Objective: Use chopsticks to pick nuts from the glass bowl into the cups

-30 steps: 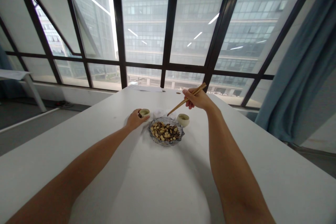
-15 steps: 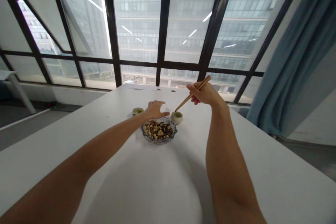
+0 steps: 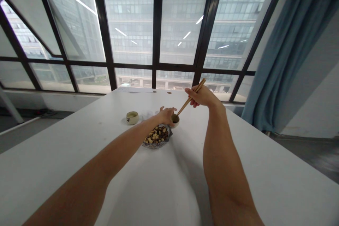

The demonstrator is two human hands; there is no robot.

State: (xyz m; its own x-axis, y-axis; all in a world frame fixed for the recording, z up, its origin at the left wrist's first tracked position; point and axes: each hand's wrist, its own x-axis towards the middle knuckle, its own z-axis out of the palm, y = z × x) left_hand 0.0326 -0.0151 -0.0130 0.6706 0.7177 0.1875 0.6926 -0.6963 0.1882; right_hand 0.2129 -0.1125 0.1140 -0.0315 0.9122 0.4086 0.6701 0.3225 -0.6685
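Pinched in my right hand (image 3: 200,95) is a pair of wooden chopsticks (image 3: 189,99), slanting down to the left. Their tips reach into a small pale cup (image 3: 176,124); what lies inside it is too small to make out. My left hand (image 3: 166,116) curls its thumb and fingers around the left side of this cup. Below that hand, a clear glass bowl (image 3: 158,145) holds a mix of dark and light nuts or seeds (image 3: 157,135). My left forearm covers part of the bowl's left side.
A second pale cup (image 3: 132,118) with a dark written character stands left of the bowl. Clear, blurry items (image 3: 148,115) sit behind my left wrist. White paper (image 3: 137,90) and a small brown disc (image 3: 169,93) lie at the far edge of the white table (image 3: 79,169).
My left hand has moved right and down from above the bowl to the right-hand cup. The chopstick tips have lowered from the cup's rim into it. The view has shifted slightly.
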